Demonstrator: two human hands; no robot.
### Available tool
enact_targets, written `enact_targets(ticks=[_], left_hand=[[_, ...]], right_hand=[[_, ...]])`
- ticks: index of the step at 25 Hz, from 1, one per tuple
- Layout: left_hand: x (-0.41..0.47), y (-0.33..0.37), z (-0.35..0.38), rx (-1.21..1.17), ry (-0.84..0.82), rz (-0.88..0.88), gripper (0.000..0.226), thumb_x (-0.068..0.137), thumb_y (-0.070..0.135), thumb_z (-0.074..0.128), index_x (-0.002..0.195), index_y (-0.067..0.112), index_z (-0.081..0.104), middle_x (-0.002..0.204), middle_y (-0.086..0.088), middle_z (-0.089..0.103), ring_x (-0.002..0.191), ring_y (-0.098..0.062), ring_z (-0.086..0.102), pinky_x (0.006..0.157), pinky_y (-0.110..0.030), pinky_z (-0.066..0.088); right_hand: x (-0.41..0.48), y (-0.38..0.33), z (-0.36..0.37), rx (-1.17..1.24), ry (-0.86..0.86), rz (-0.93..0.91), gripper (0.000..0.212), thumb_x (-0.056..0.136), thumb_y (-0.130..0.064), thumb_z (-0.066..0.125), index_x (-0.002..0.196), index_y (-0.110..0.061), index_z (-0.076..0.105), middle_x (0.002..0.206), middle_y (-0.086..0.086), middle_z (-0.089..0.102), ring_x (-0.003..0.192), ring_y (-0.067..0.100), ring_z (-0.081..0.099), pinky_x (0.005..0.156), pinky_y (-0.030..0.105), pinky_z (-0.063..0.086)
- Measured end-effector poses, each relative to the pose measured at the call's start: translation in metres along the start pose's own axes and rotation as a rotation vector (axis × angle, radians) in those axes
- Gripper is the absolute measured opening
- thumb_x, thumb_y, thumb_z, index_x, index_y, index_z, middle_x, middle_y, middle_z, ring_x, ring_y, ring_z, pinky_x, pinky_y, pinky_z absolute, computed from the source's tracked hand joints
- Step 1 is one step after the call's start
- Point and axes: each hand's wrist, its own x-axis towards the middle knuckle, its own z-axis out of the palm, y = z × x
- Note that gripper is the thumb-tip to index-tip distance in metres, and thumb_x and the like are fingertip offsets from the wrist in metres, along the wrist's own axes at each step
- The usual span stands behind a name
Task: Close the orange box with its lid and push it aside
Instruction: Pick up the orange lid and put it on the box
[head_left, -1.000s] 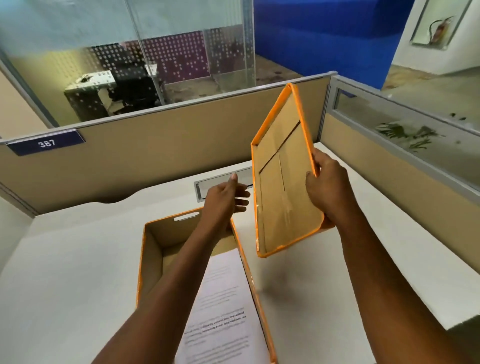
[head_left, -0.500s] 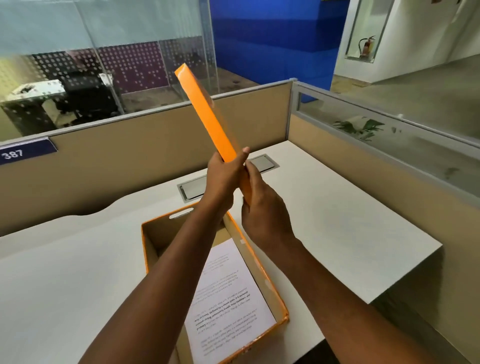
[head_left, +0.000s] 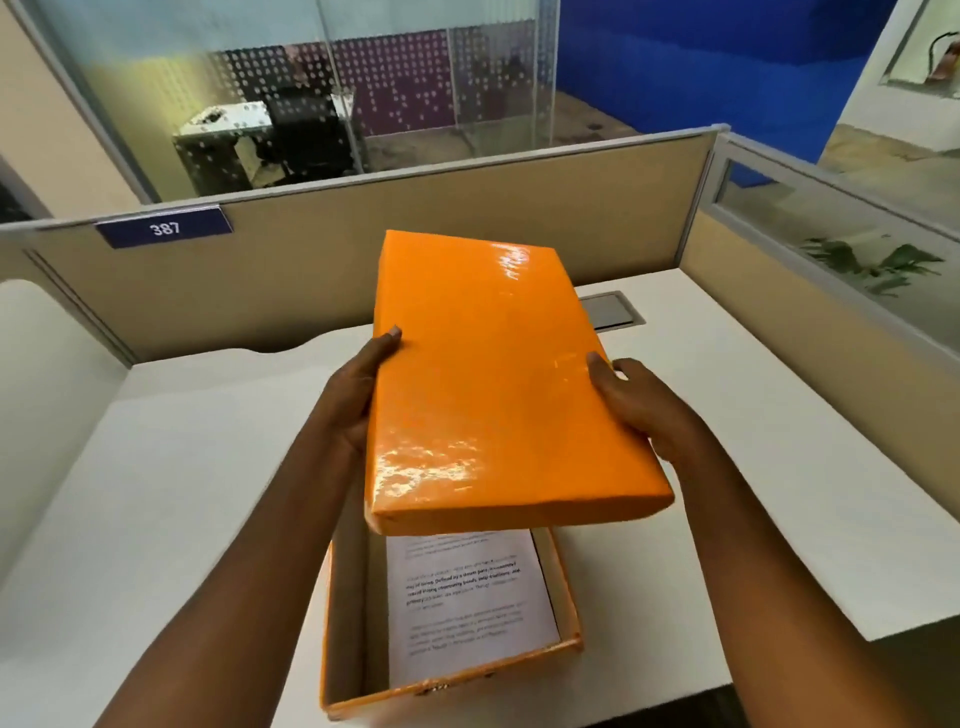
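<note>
— Two hands, one lid, one open box. Where does each item stand?

— Item one: lid (head_left: 498, 384), glossy orange side up, held in the air over the far part of the orange box (head_left: 452, 670), tilted, its near edge lower. It does not appear to touch the box rim, though the far end of the box is hidden behind it.

— Item two?

— Orange box, on the white table (head_left: 171, 488) near the front edge, top open. A printed sheet (head_left: 467, 597) lies flat on its floor.

— Hands?

— Left hand (head_left: 358, 395) on the lid's left long edge, thumb over the top face, fingers curled underneath and out of sight. Right hand (head_left: 639, 410) on the right long edge, thumb on top, fingers wrapped under the rim. Both pinch the lid by its sides.

— Progress?

— Lid lifted and turned the right way up: done, by the look of it. Lining it up with the box, lowering it and seating it over the rim: not yet done. Pushing the closed box aside: not begun.

— Room to push?

— Bare table on both sides. A grey cable hatch (head_left: 613, 312) sits behind, by the partition (head_left: 311, 270).

— Caution?

— My judgement: the lid sits askew and too far back, so it needs squaring first.
</note>
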Motion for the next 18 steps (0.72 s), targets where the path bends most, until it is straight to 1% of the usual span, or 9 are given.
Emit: enact_targets(ticks=[2, 4, 5, 7, 8, 11, 13, 15, 18], left_hand=[[-0.001, -0.003, -0.008, 0.009, 0.064, 0.009, 0.057, 0.087, 0.048, 0.054, 0.135, 0.02, 0.046, 0.122, -0.015, 0.066, 0.1, -0.035, 0.069, 0.074, -0.048, 0.057], [-0.006, 0.002, -0.012, 0.086, 0.184, 0.052, 0.058, 0.085, 0.05, 0.056, 0.134, 0.019, 0.048, 0.125, -0.015, 0.063, 0.105, -0.035, 0.066, 0.085, -0.05, 0.054], [-0.01, 0.006, -0.013, 0.16, 0.29, 0.095, 0.059, 0.084, 0.051, 0.059, 0.132, 0.018, 0.05, 0.124, -0.012, 0.064, 0.101, -0.032, 0.067, 0.083, -0.047, 0.054], [-0.017, 0.012, -0.015, 0.315, 0.52, 0.203, 0.054, 0.082, 0.048, 0.064, 0.125, 0.015, 0.057, 0.112, -0.007, 0.065, 0.082, -0.018, 0.066, 0.065, -0.031, 0.052], [-0.021, 0.013, -0.017, 0.382, 0.584, 0.24, 0.051, 0.083, 0.046, 0.064, 0.122, 0.013, 0.06, 0.106, -0.007, 0.064, 0.074, -0.012, 0.062, 0.059, -0.025, 0.047], [-0.026, 0.011, -0.024, 0.578, 0.639, 0.222, 0.047, 0.088, 0.046, 0.057, 0.117, 0.01, 0.063, 0.098, -0.004, 0.06, 0.065, -0.007, 0.053, 0.055, -0.021, 0.037], [-0.031, 0.005, -0.029, 0.612, 0.659, 0.183, 0.048, 0.09, 0.048, 0.051, 0.119, 0.011, 0.061, 0.098, -0.002, 0.056, 0.064, -0.007, 0.049, 0.057, -0.024, 0.035], [-0.037, -0.002, -0.034, 0.647, 0.674, 0.165, 0.047, 0.093, 0.049, 0.044, 0.12, 0.013, 0.059, 0.097, 0.001, 0.053, 0.064, -0.005, 0.046, 0.056, -0.024, 0.032], [-0.054, -0.017, -0.045, 0.675, 0.636, 0.179, 0.038, 0.096, 0.049, 0.036, 0.099, 0.019, 0.058, 0.082, 0.007, 0.057, 0.065, -0.003, 0.05, 0.053, -0.02, 0.033]], right_hand=[[0.003, 0.0, 0.007, 0.042, -0.113, -0.044, 0.06, 0.082, -0.067, 0.04, 0.121, -0.022, 0.046, 0.124, 0.012, 0.06, 0.087, 0.023, 0.063, 0.075, 0.042, 0.048], [0.007, -0.003, 0.013, 0.06, -0.137, -0.083, 0.056, 0.083, -0.064, 0.043, 0.117, -0.02, 0.05, 0.115, 0.011, 0.065, 0.084, 0.023, 0.064, 0.071, 0.039, 0.05], [0.008, -0.006, 0.013, 0.07, -0.157, -0.087, 0.056, 0.084, -0.062, 0.045, 0.118, -0.018, 0.051, 0.113, 0.01, 0.065, 0.086, 0.025, 0.066, 0.073, 0.04, 0.051], [0.009, -0.014, 0.01, 0.05, -0.216, -0.094, 0.056, 0.086, -0.057, 0.048, 0.121, -0.015, 0.052, 0.109, 0.009, 0.066, 0.088, 0.027, 0.066, 0.077, 0.043, 0.053], [0.009, -0.019, 0.009, 0.021, -0.236, -0.104, 0.055, 0.087, -0.055, 0.048, 0.122, -0.013, 0.052, 0.106, 0.008, 0.065, 0.087, 0.027, 0.065, 0.077, 0.042, 0.052], [0.006, -0.033, 0.011, -0.073, -0.228, -0.132, 0.053, 0.09, -0.051, 0.046, 0.122, -0.01, 0.052, 0.104, 0.008, 0.06, 0.082, 0.025, 0.061, 0.075, 0.04, 0.047], [0.0, -0.038, 0.015, -0.115, -0.205, -0.143, 0.053, 0.09, -0.05, 0.045, 0.123, -0.009, 0.052, 0.104, 0.009, 0.059, 0.074, 0.02, 0.058, 0.072, 0.037, 0.043], [-0.01, -0.036, 0.021, -0.117, -0.205, -0.154, 0.053, 0.091, -0.049, 0.045, 0.125, -0.009, 0.05, 0.111, 0.012, 0.06, 0.074, 0.018, 0.057, 0.069, 0.035, 0.042], [-0.025, -0.025, 0.039, -0.092, -0.174, -0.172, 0.053, 0.091, -0.049, 0.046, 0.128, -0.013, 0.047, 0.122, 0.013, 0.06, 0.086, 0.023, 0.059, 0.073, 0.037, 0.044]])
